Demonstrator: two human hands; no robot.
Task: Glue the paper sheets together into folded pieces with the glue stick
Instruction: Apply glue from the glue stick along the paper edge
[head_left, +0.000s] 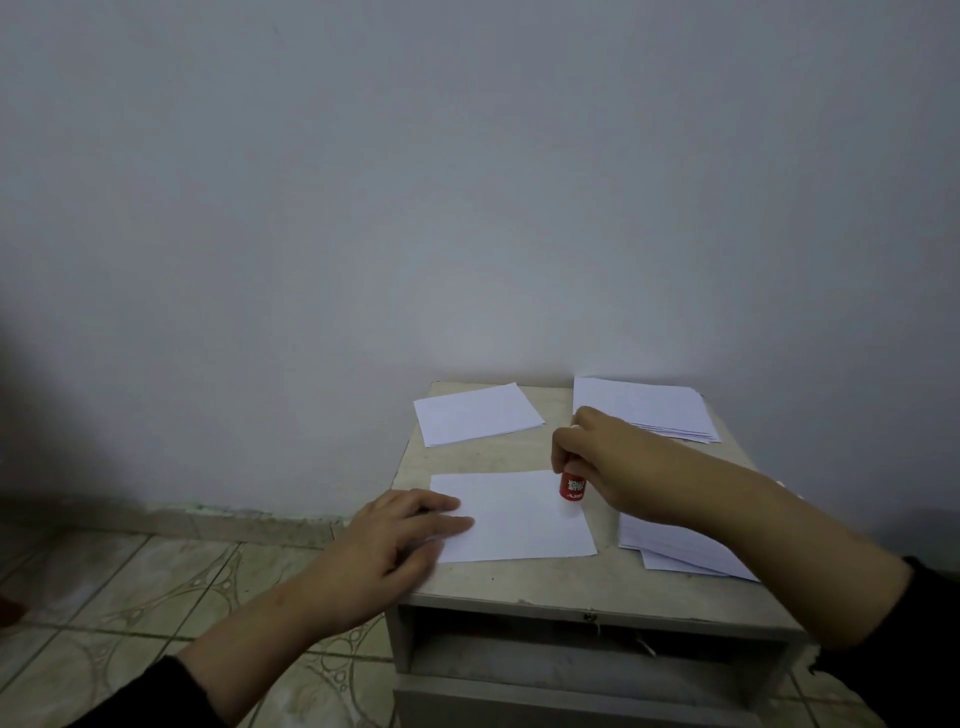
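Now: left hand (400, 535) flat on sheet (524, 519) — right hand (613, 462) grip closed round upright glue stick (572, 486)

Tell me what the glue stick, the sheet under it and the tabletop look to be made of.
Glue stick: glossy red plastic, likely, with a printed white label. Sheet: thin matte white paper, lying flat, pinned by the left hand. Tabletop: pale, faintly veined, dull surface with chipped edges; laminate or painted board perhaps, hard to tell.

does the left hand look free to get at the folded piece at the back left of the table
Probably yes. The left hand lies flat on the near sheet, holding nothing, and bare tabletop lies between it and the folded piece. The right hand with the glue stick is off to the side.
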